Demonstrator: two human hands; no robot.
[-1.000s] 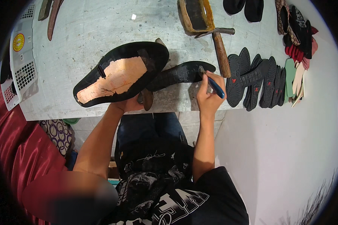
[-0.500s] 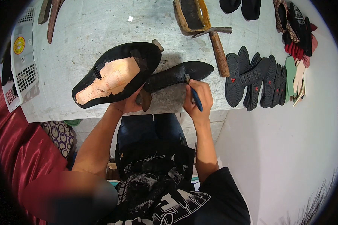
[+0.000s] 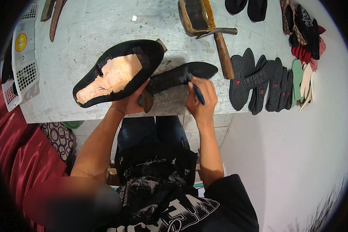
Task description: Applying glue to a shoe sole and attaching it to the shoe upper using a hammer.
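Head view: left hand point(image 3: 130, 105) holding upturned black shoe point(image 3: 116, 75) by worktop's near edge point(image 3: 69, 112), right hand point(image 3: 205, 101) pinching blue-handled brush point(image 3: 198, 94), black sole point(image 3: 168, 82) lying between 'em.

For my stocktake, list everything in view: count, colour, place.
Shoe: one, black and tan, centre-left
Sole: one, black, under brush
Brush: one, blue-handled, right hand
Hammer: one, brown, beyond sole
Tray: one, brown, beside hammer
Other soles: several, black, right
Insoles: several, green and cream, right
Footwear: two, black, top
Basket: one, white, left
Cloth: one, red, lower left
Table: one, pale grey, centre
Left hand: one, bare, against shoe
Right hand: one, bare, holding brush
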